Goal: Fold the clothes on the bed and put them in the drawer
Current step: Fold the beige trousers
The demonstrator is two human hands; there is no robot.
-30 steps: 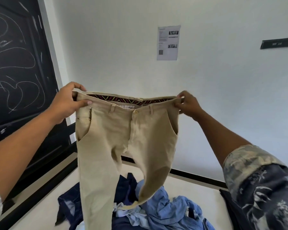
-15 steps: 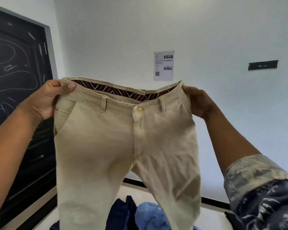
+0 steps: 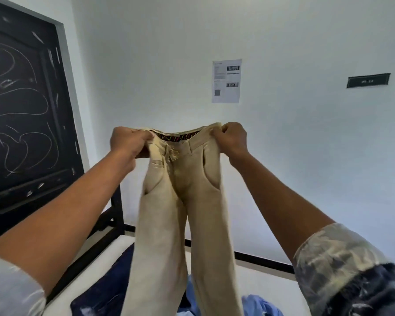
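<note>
Okay, beige trousers (image 3: 180, 201) are held up in the air, front to the camera, above the bed (image 3: 255, 279). The left hand (image 3: 128, 142) grips the waistband at its left end, fingers curled over the top edge and thumb in front. The right hand (image 3: 232, 139) grips the right end the same way, knuckles up and cloth bunched in the fist. The hands are near each other, so the waistband sags and folds between them. A striped multicolour lining shows inside it, and the front button sits just below. Both legs hang straight down side by side, touching along the inner seam, and the hems run out of the bottom edge. Both arms are stretched forward, the right in a rolled patterned sleeve (image 3: 351, 270), the left in a pale sleeve (image 3: 9, 288). On the mattress behind the legs lie dark blue jeans (image 3: 105, 290) to the left and a light blue shirt (image 3: 260, 304) to the right, partly hidden. A black bed frame (image 3: 114, 215) stands at the left, beside a black panel (image 3: 21, 110) with chalk scribbles. On the white wall are a printed sheet (image 3: 226, 80) and a dark plaque (image 3: 368, 80), text too small to read.
</note>
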